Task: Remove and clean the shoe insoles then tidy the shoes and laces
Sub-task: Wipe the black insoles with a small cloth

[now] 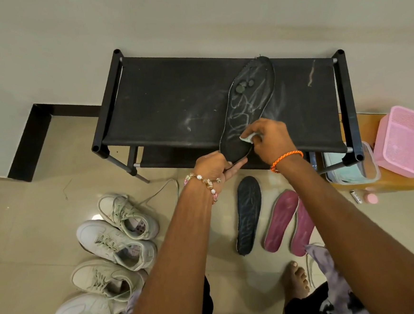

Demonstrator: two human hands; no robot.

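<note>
On the black rack (172, 105) at 12 o'clock lies a dark insole (248, 99), its heel pinched by the left hand (213, 167) to steady it while the right hand (269, 139) pinches a wipe (249, 137) against it; three more insoles wait at 5 o'clock.

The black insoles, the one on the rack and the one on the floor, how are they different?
The insole on the rack is held at its heel by the left hand while the right hand wipes it with a small cloth; the insole on the floor lies untouched. The rack one shows pale smeary streaks; the floor one's marks are fainter. Both are black.
</note>
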